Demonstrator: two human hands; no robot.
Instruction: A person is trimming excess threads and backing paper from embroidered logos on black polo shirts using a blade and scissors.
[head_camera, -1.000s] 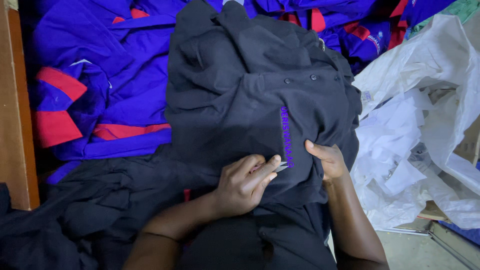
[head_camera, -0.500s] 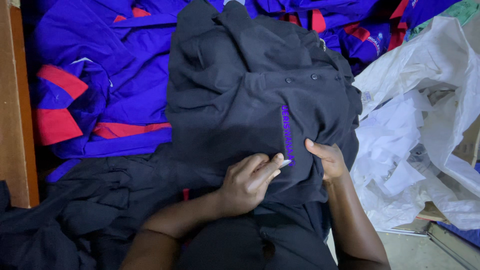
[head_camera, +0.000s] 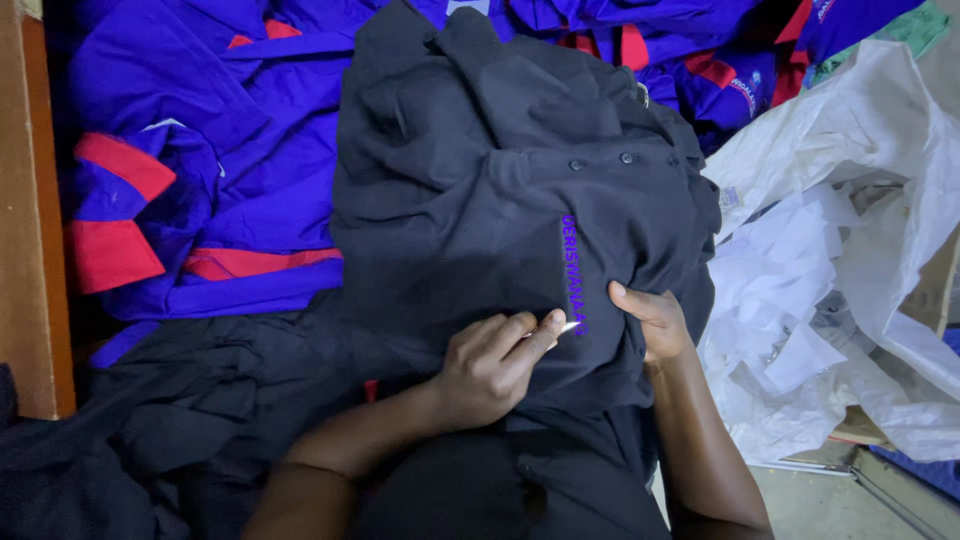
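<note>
I am trimming at the purple embroidery (head_camera: 574, 272) on the black shirt (head_camera: 480, 200): left hand (head_camera: 490, 365) fingers pinch a small tool (head_camera: 566, 327), right hand (head_camera: 650, 320) fingers clamp the cloth. Next needs steady tension.

two hands on show: left hand (head_camera: 490, 365) and right hand (head_camera: 645, 320), both on one black shirt (head_camera: 480, 210). one small pale tool (head_camera: 567, 327) pinched in the left fingers. one line of purple stitched lettering (head_camera: 573, 270) on that shirt, and three dark buttons (head_camera: 625, 158) counted near its placket. blue-and-red garments (head_camera: 200, 180) piled behind, perhaps five or more, too tangled to count. one heap of white plastic bags (head_camera: 830, 250), one wooden edge (head_camera: 30, 220) at left
</note>
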